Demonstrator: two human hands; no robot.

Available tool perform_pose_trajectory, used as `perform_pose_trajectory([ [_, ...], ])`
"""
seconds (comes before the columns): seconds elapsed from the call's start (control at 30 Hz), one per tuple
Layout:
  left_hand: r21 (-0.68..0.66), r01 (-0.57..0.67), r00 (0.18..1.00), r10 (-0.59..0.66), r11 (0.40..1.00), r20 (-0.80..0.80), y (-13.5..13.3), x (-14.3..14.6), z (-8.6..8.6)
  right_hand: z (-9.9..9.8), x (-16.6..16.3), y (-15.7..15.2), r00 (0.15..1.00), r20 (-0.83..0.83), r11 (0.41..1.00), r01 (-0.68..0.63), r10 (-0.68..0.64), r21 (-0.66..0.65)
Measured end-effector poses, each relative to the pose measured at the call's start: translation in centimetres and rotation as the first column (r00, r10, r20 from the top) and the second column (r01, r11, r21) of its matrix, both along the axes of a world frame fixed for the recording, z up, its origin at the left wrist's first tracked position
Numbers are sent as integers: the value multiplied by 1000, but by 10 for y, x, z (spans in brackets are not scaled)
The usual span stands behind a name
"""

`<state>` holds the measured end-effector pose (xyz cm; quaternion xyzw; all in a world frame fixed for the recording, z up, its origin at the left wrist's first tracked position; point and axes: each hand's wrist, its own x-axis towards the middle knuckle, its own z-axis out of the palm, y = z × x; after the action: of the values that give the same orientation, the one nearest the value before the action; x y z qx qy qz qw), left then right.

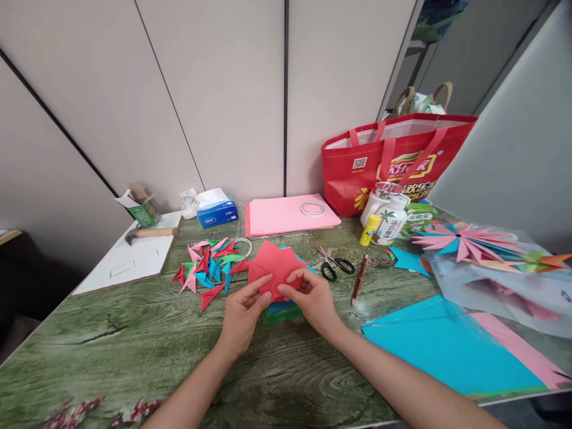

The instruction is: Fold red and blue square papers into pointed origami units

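Observation:
Both hands hold a creased piece of red paper [277, 262] above the table. My left hand [243, 310] pinches its lower left edge between thumb and fingers. On the lower right, my right hand [315, 298] grips it the same way, thumb on top. Beneath the red paper lies a stack of blue and green paper [282, 314], mostly covered. To the left is a loose pile of folded paper pieces [205, 268] in red, pink, blue and green. Black-handled scissors [333, 264] rest just beyond my right hand, beside a dark red pen [359, 280].
Pink paper sheets [286, 215] with a tape roll [312, 208] lie at the back. A tissue box [217, 213], hammer [152, 233] and white board [129, 265] are left. A glue stick [370, 230], white bottle [391, 220], red bag [344, 173] and blue paper [447, 345] stand or lie right.

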<state>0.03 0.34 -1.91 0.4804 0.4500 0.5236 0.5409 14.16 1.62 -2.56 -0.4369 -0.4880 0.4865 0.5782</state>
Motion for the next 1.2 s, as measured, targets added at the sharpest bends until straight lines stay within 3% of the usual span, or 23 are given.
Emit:
perform_pose_trajectory([
  [0.27, -8, -5, 1000, 5, 1000, 12, -1, 1, -2, -1, 0, 0, 1000, 21, 1000, 19, -19, 17],
  [0.47, -69, 12, 980, 2, 998, 198, -2, 3, 5, 3, 1, -1, 999, 7, 999, 40, -40, 31],
  [0.83, 5, 21, 999, -21, 1000, -26, 0, -1, -2, 3, 1, 0, 1000, 8, 1000, -11, 11, 8],
  [1.1, 36, -29, 999, 30, 999, -27, 0, 0, -5, -4, 1, 2, 987, 161, 993, -38, 19, 114],
  [1.2, 31, -24, 999, 25, 999, -32, 0, 0, -6, -6, 0, 2, 991, 125, 995, -66, 56, 77],
])
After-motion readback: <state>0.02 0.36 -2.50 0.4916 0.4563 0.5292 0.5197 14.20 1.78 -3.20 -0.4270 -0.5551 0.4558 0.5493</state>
